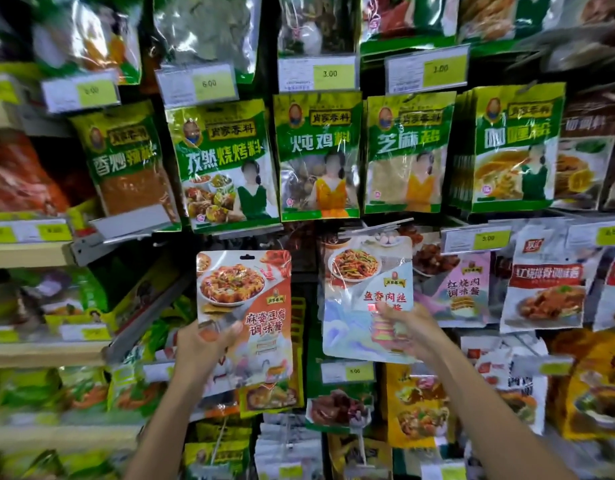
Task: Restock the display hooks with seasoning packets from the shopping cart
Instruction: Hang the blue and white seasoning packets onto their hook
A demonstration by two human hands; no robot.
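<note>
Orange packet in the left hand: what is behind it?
Edges of more hanging packets show right of and below the orange packet. Their fronts and whatever holds them are covered.

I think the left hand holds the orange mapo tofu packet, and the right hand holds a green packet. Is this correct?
Not quite. The head view shows the right hand holding a pale blue and white packet with a stir-fry dish pictured on it, not a green one. The left hand does hold the orange mapo tofu packet. The green packets hang in the row above.
</note>
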